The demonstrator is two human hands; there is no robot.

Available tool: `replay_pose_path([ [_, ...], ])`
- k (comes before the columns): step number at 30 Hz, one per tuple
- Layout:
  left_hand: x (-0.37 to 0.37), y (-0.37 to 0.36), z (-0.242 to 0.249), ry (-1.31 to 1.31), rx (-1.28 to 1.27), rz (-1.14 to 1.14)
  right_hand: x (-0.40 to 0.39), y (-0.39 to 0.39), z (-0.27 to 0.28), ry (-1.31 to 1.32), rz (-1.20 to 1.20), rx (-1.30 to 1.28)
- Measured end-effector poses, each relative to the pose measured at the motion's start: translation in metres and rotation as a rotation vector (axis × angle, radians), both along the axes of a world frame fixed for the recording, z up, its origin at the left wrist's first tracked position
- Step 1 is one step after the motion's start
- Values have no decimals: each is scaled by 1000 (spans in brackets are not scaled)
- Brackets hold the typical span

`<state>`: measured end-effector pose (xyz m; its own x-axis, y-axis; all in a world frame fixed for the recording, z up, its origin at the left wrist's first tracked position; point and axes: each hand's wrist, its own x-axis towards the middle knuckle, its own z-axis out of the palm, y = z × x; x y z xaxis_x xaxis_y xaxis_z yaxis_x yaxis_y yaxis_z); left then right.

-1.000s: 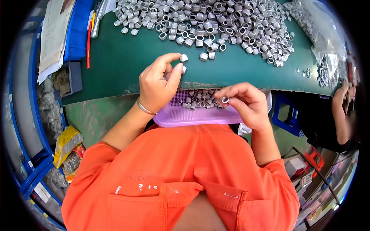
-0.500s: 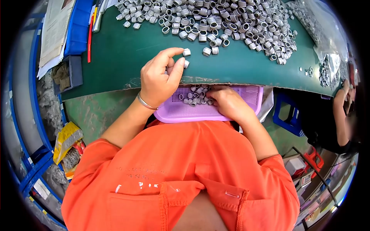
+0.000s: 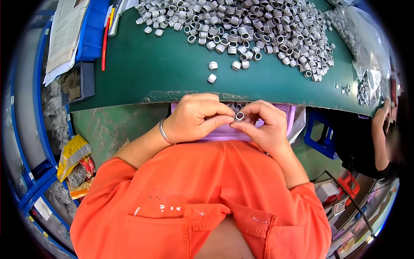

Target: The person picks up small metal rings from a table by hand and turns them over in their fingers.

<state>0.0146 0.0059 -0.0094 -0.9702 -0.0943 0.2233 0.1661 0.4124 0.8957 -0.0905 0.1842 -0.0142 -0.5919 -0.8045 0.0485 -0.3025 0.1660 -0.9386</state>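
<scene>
I log one metal ring (image 3: 239, 116), pinched in the right hand (image 3: 269, 124); left hand (image 3: 192, 117), fingertips nearly closed at its left, hold unclear; purple basket (image 3: 291, 116), beneath.

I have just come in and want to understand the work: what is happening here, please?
A person holds a small metal ring in the fingers of the right hand, and the fingertips of the left hand meet it. This is above a purple basket with more rings inside, partly hidden by the hands. On the green table lies a large heap of similar rings, with a few pieces apart near the front.
</scene>
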Motion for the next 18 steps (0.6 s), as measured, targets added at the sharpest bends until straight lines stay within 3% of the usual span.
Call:
replay_pose_path([
  [10, 2, 3, 1, -81, 145, 8, -1, -1, 10, 190, 9, -33],
  [13, 4, 3, -2, -79, 137, 83, -13, -2, 13, 277, 190, 11],
  [15, 3, -1, -1, -75, 124, 154, -23, -7, 16, 396, 183, 38],
  [18, -2, -11, -1, -35, -59, 276, -36, -27, 7, 530, -25, 26],
])
